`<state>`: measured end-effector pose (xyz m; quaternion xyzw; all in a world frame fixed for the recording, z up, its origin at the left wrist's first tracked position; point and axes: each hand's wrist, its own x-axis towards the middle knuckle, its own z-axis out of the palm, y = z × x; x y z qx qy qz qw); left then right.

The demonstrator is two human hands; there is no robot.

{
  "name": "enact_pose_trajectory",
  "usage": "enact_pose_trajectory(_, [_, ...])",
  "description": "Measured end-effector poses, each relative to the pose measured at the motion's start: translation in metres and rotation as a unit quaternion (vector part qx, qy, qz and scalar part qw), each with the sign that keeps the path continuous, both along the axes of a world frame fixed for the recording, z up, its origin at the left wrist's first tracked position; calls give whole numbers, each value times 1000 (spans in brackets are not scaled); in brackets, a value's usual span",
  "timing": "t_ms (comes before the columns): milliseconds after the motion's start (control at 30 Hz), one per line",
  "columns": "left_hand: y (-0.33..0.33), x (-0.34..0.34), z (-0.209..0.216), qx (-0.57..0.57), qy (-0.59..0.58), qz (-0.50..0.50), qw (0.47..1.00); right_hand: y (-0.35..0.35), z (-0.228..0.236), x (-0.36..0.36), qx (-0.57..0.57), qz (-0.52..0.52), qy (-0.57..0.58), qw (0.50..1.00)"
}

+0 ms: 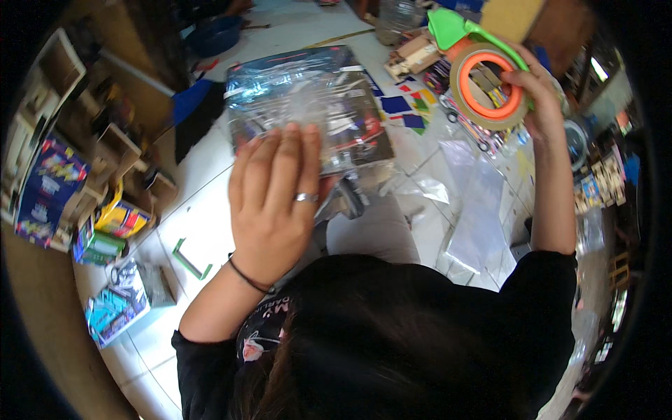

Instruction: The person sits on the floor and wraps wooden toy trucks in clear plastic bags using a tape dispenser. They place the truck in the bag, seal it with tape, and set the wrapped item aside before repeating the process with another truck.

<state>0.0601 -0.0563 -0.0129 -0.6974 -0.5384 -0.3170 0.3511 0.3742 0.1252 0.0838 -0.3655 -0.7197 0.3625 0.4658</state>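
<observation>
A flat, dark box (358, 98) wrapped in clear, shiny plastic lies in front of me. My left hand (274, 185) rests on its near side, fingers stretched out flat over the wrapping. Up at the right, my right hand (540, 94) grips a green tape dispenser (448, 29) with an orange hub. A wide roll of tape (462, 94) sits around that hub. The dispenser is raised, apart from the box. Loose plastic and a dark grey part (348, 198) show at the box's near edge; what that part is, I cannot tell.
Clear plastic sleeves (479, 217) lie on the white tiled floor to the right. Coloured paper pieces (413, 108) are scattered beyond the box. Packaged boxes (115, 308) and a green bracket-shaped piece (190, 260) are at the left. A blue basin (215, 36) stands farther off.
</observation>
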Motion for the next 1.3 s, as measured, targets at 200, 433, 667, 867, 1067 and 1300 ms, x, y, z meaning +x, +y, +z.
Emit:
enact_pose_trajectory(200, [-1, 2, -6, 35, 5, 34, 999, -52, 54, -146, 333, 125, -79, 931])
enact_pose_trajectory(433, [-1, 1, -11, 56, 27, 67, 996, -106, 94, -238, 543, 331, -374, 675])
enact_pose_trajectory(667, [2, 0, -16, 105, 59, 67, 990, -111, 92, -272, 593, 345, -465, 559])
enact_pose_trajectory(867, [5, -7, -17, 137, 75, 71, 985, -101, 101, -244, 611, 329, -475, 541])
enact_pose_trajectory(1067, [-10, -1, -22, 110, 112, 107, 982, -81, 94, -165, 596, 291, -478, 577])
enact_pose_trajectory(1300, [-13, -9, -20, 114, 148, 72, 980, -74, 68, -82, 511, 270, -472, 666])
